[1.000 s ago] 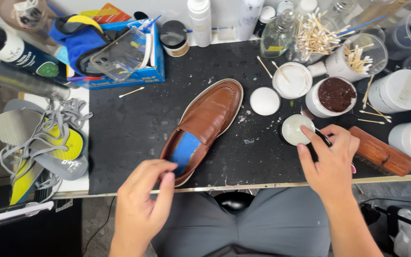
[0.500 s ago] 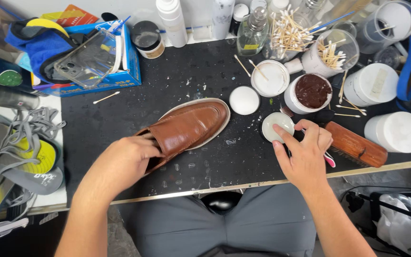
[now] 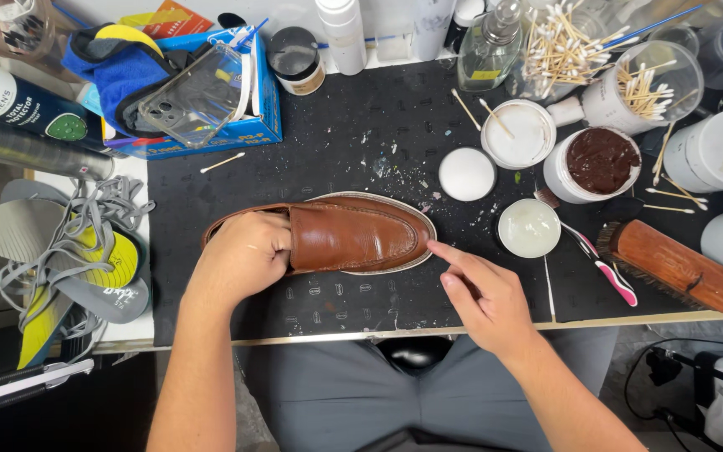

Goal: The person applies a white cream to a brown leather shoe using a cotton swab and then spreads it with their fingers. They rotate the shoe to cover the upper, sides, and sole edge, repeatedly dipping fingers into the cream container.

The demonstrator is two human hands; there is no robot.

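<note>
The bench (image 3: 336,142) carries a brown shoe (image 3: 353,236) lying sideways at frame centre. My left hand (image 3: 240,255) is closed around its heel end. My right hand (image 3: 483,297) holds nothing, its extended forefinger touching the toe. A small open white jar (image 3: 529,228) sits just right.

My left hand (image 3: 240,255) is curled, fingers (image 3: 271,243) bent inward. My right hand (image 3: 483,297) points its index finger leftward, the others folded.

Two bare forearms, no sleeves, no rings or watch visible, grey trousers (image 3: 336,393) on the lap
</note>
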